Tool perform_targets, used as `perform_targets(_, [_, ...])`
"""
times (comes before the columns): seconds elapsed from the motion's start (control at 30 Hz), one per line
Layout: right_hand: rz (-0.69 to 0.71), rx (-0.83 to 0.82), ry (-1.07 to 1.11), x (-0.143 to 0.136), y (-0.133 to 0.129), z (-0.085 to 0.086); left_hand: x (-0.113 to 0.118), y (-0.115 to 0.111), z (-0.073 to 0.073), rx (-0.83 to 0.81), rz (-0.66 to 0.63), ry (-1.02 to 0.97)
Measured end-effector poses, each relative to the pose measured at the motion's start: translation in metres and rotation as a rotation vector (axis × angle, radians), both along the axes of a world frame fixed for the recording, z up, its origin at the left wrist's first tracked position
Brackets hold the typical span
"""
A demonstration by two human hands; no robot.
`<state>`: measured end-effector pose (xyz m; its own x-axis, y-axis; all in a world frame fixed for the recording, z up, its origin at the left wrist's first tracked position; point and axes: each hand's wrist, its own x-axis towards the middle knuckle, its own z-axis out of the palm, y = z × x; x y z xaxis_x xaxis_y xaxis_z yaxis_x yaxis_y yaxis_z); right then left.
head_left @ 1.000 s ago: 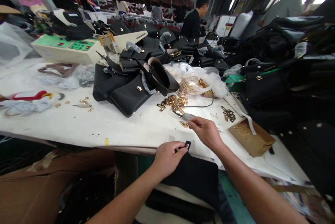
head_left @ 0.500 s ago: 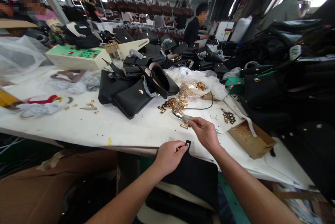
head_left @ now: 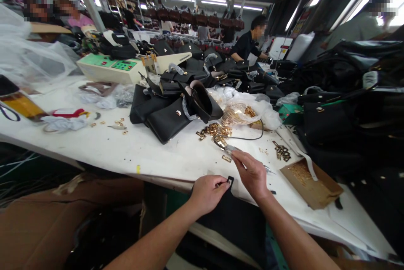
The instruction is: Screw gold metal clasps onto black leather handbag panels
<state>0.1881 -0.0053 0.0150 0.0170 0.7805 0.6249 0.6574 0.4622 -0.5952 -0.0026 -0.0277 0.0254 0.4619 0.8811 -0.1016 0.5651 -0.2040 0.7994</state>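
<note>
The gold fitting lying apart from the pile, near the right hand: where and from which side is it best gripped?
Pinch the gold fitting by its two long edges, probably from above and the left: it lies flat on the white table, and the right hand, holding a grey tool, crowds its right side.

Matt, smooth black panel point(head_left: 235, 215) at the desk's point(head_left: 176, 160) front edge; glossy gold metal fittings point(head_left: 217, 129); crinkled translucent plastic bag point(head_left: 268, 114); matt cardboard box point(head_left: 325, 188).
</note>
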Motion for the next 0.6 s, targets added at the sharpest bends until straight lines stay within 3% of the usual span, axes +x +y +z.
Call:
perform_targets(0.13, [-0.035, -0.074, 0.082, -0.002, 0.007, 0.002, 0.0, 0.0, 0.0, -0.007, 0.02, 0.01])
perform_targets(0.3, [-0.067, -0.403, 0.457, -0.005, 0.01, 0.007, 0.0, 0.0, -0.007, 0.0, 0.08, -0.101])
perform_targets(0.43, [0.001, -0.62, 0.638, -0.003, -0.002, 0.013, 0.0, -0.001, -0.013, -0.009, 0.141, -0.158])
perform_targets(0.6, [0.123, -0.731, 0.742, -0.005, -0.016, 0.017, 0.0, 0.001, -0.013, 0.033, 0.083, -0.192])
